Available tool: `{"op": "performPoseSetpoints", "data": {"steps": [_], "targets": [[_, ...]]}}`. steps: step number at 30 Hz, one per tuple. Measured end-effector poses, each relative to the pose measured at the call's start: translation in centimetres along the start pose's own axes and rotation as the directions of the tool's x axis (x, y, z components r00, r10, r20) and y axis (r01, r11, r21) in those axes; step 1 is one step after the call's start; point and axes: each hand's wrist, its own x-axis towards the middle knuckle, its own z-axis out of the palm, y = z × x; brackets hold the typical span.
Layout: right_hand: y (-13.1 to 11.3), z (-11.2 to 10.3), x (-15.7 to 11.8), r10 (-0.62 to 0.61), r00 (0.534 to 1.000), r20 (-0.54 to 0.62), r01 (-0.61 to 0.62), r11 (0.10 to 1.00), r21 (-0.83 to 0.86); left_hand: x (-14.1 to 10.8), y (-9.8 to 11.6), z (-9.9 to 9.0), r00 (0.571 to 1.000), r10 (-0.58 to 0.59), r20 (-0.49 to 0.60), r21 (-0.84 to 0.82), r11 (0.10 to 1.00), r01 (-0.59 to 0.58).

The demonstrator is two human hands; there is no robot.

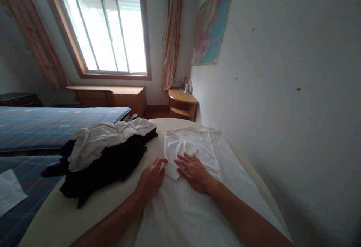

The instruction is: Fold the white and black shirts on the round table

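Observation:
A white garment (pixel 197 205) lies spread over the right part of a round cream table (pixel 98 217), with a sleeve-like part folded in over its upper left. My right hand (pixel 194 171) rests flat on that folded part, fingers spread. At the garment's left edge is my left hand (pixel 151 177), its fingers curled with the thumb near the index finger, pinching the edge of the white cloth. To the left of my hands sits a heap of clothes, a white one (pixel 98 139) on top of a black one (pixel 113 164).
A bed with a blue plaid cover (pixel 56 126) stands left of the table, a white sheet or cloth (pixel 11 190) on it. Beyond are a wooden desk (pixel 129 96) and a corner shelf (pixel 183 96). A wall (pixel 282 126) runs along the right.

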Motion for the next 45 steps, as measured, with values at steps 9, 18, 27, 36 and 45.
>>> {"op": "performPoseSetpoints", "data": {"steps": [9,18,27,36,45], "targets": [[-0.9,-0.5,3.1,0.183,0.965,-0.186,-0.172,0.983,0.071,0.0,0.5,-0.2,0.975,0.216,0.060,0.047,0.975,-0.219],[-4.1,-0.3,9.5,0.406,0.904,-0.136,-0.410,0.912,-0.002,-0.1,1.2,-0.9,0.895,0.417,0.161,0.032,0.904,-0.427],[-3.2,0.4,11.4,0.467,0.876,-0.123,-0.453,0.883,0.127,-0.3,1.7,-1.3,0.890,0.441,0.115,-0.065,0.897,-0.437],[2.1,-2.2,8.0,0.575,0.789,-0.217,-0.403,0.750,0.524,-1.2,2.3,-0.8,0.966,0.232,-0.111,-0.503,0.826,-0.256],[6.3,-2.4,2.9,0.588,0.789,-0.179,-0.419,0.727,0.543,-1.0,3.0,-1.0,0.785,0.525,0.329,-0.267,0.849,-0.456]]}}
